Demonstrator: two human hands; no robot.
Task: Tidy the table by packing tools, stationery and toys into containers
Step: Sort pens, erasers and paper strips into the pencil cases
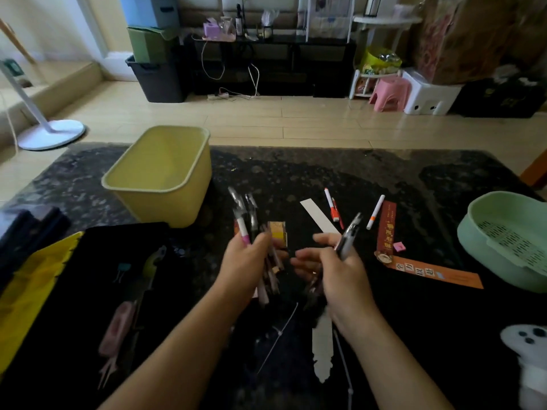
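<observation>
My left hand (pixel 247 261) grips a bundle of pens (pixel 248 220) upright above the dark table (pixel 325 173). My right hand (pixel 334 261) holds a single dark pen (pixel 350 232), tip pointing up and right, close beside the left hand. An empty yellow bin (pixel 161 173) stands at the back left. A green slotted basket (pixel 509 241) sits at the right edge. Loose on the table lie two white-and-orange markers (pixel 331 204) (pixel 375 212), a white paper strip (pixel 318 216), red and orange bookmarks (pixel 386 229) (pixel 438 273) and a small pink eraser (pixel 399 246).
A black folder (pixel 118 261) with a yellow sheet (pixel 26 291) lies at the left, pink tongs-like tool (pixel 117 332) on it. A white plush toy (pixel 529 350) is at the lower right. A small yellow box (pixel 278 232) sits behind my left hand. Thin white cord (pixel 278 335) lies near me.
</observation>
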